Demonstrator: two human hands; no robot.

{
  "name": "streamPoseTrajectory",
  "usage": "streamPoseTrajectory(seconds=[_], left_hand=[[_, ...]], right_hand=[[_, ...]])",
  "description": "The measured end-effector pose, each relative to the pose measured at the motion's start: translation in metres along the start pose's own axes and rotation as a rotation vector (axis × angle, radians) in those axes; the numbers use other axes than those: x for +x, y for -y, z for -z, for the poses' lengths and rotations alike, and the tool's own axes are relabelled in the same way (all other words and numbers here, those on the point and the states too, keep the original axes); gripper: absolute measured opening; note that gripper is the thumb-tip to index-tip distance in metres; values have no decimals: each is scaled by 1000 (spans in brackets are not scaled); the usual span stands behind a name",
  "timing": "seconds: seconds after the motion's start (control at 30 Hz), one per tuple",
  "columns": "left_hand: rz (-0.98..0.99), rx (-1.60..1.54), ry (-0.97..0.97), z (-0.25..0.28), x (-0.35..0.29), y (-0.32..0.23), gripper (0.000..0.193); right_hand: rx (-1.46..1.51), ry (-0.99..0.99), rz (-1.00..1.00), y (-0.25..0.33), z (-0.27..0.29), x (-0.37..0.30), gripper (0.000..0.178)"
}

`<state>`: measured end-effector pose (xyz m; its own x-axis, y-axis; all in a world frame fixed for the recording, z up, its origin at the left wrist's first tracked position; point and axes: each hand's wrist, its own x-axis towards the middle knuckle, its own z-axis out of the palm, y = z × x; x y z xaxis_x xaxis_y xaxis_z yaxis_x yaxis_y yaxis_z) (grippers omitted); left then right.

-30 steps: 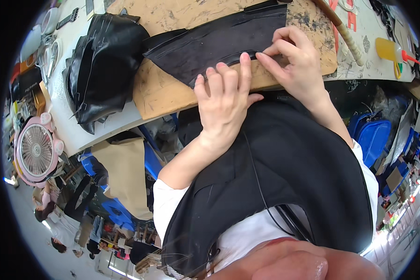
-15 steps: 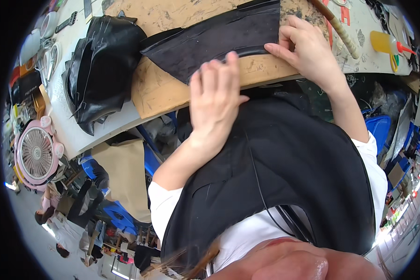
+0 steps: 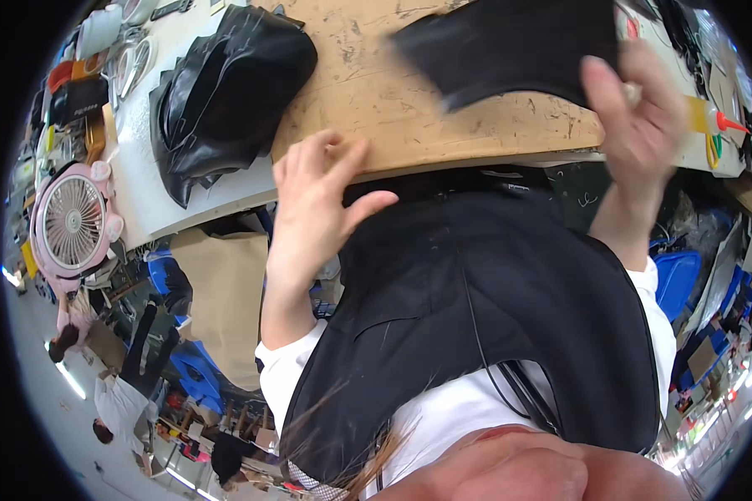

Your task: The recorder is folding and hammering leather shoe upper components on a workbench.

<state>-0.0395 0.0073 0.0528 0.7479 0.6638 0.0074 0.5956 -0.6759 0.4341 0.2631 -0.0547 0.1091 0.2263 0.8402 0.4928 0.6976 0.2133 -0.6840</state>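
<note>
1. Head view: the right hand (image 3: 639,117) was raised above the far right part of the wooden work board (image 3: 409,108), blurred by movement. It gripped the right edge of a flat black leather piece (image 3: 510,46), which was lifted off the board and tilted, its lower left corner hanging free over the wood.
2. Head view: the left hand (image 3: 313,200) was empty, fingers spread wide, with the fingertips (image 3: 326,150) at the near edge of the board and the thumb pointing right over the black apron (image 3: 476,309). Whether the fingertips pressed on the wood could not be told.
3. Head view: a pile of black leather pieces (image 3: 226,92) lay on the left end of the board, overlapping the white table (image 3: 154,200), well apart from both hands.
4. Head view: a pink desk fan (image 3: 71,221) stood at the table's left edge. A yellow glue bottle with a red nozzle (image 3: 714,121) lay just beside the right hand, partly hidden behind it.
</note>
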Motion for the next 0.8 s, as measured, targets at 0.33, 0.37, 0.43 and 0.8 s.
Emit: streamPoseTrajectory(seconds=[0.33,0.37,0.43,0.8], left_hand=[[66,-13,-658,13,28,0,38],[69,4,-562,8,30,2,36],[19,-62,-397,-9,28,9,35],[125,-605,-274,-18,71,11,17]], right_hand=[[-113,695,488,15,-135,-32,29],[-60,731,407,10,-126,-26,29],[-72,682,312,-4,-107,-13,30],[-110,274,373,-58,-94,10,16]])
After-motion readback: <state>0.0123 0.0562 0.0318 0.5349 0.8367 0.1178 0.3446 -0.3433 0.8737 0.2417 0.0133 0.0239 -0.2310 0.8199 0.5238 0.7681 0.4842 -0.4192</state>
